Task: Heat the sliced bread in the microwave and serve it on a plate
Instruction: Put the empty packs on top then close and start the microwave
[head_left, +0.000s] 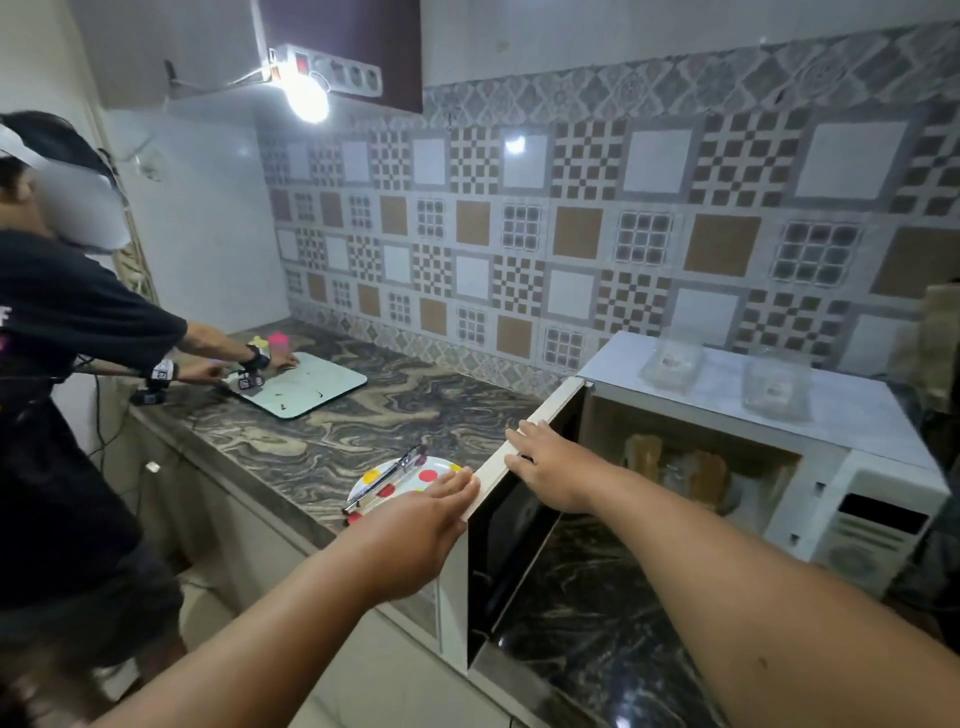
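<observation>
A white microwave (852, 525) stands at the right of the marble counter with its door (519, 519) swung open to the left. Inside it, slices of bread (701, 475) stand in a clear holder. My left hand (415, 525) lies flat against the outer side of the door's top edge. On the inner side of that same edge rests my right hand (550, 467), fingers spread. A white plate with coloured dots (436, 470) sits on the counter just left of the door, and metal tongs (384, 480) lie across it.
Two clear plastic containers (670, 364) (776, 389) sit on top of the microwave. At the far left another person (67, 415) works over a white board (306, 382) on the marble counter (332, 447). A bright lamp (306, 96) hangs on the wall.
</observation>
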